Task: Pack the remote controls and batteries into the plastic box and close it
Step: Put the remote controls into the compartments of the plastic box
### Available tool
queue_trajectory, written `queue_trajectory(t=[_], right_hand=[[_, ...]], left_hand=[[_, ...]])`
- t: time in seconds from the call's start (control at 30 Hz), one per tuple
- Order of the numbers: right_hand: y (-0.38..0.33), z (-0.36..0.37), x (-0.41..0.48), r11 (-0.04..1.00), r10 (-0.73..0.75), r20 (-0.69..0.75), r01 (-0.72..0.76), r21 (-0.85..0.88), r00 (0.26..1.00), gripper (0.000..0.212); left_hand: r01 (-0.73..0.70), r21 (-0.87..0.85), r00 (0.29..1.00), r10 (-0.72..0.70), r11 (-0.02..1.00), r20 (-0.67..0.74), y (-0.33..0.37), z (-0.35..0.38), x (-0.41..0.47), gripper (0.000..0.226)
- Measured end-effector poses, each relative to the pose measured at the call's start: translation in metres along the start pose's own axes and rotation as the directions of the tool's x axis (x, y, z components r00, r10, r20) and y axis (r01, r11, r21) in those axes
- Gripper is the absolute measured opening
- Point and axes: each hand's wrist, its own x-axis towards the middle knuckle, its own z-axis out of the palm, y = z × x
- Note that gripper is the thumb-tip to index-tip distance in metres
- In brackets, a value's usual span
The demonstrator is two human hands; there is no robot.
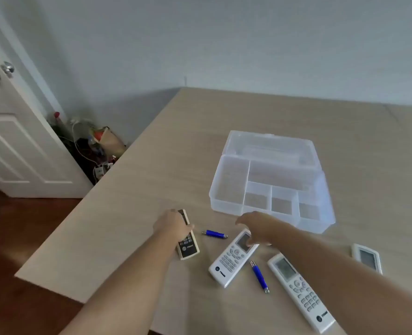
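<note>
Forearms lead to left hand point(173, 226) gripping beige remote point(187, 238), right hand point(255, 228) loosely cupped on white remote point(234, 258); lift both level into box point(226, 206).

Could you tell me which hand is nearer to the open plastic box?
Right. The right hand sits just in front of the box, touching a white remote; the left hand is farther left, gripping the beige remote.

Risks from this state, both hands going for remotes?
1. The blue battery lies loose between the left hand and right hand; a sweep may roll it away.
2. The dark-faced remote lies near the table edge; a slip from the left hand might drop it off.
3. The white remotes look long beside the plastic box's small front cells; only the bigger compartments may fit them, or the lid may not close.
</note>
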Motion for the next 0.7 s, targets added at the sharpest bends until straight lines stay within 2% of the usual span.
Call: queue_trajectory(t=[0.17, 0.3, 0.43, 0.5, 0.6, 0.7], right_hand=[[0.004, 0.017, 0.021, 0.971, -0.009, 0.085, 0.029, -0.236, 0.996, 0.072], [0.006, 0.021, 0.029, 0.940, -0.083, 0.073, 0.102, -0.324, 0.994, 0.067], [0.005, 0.019, 0.034, 0.951, -0.067, 0.101, 0.094, -0.295, 0.993, 0.070], [0.005, 0.012, 0.034, 0.970, -0.034, 0.097, 0.056, -0.236, 0.995, 0.064], [0.006, -0.008, 0.031, 0.998, 0.014, 0.109, -0.006, -0.069, 0.994, 0.045], [0.008, -0.039, 0.024, 0.999, -0.009, 0.145, 0.002, 0.047, 0.989, 0.039]], left_hand=[[0.131, -0.126, 0.991, -0.131, 0.983, 0.005, 0.002, 0.020, 0.001, 0.077], [0.199, -0.234, 0.979, -0.202, 0.952, 0.013, 0.005, 0.031, 0.012, 0.081], [0.294, -0.316, 0.956, -0.278, 0.902, 0.093, 0.011, 0.025, 0.014, 0.074], [0.317, -0.327, 0.948, -0.290, 0.890, 0.130, 0.013, 0.017, 0.012, 0.065], [0.286, -0.300, 0.957, -0.257, 0.910, 0.134, 0.014, 0.002, 0.008, 0.049], [0.206, -0.236, 0.978, -0.189, 0.950, 0.092, 0.015, -0.019, 0.005, 0.054]])
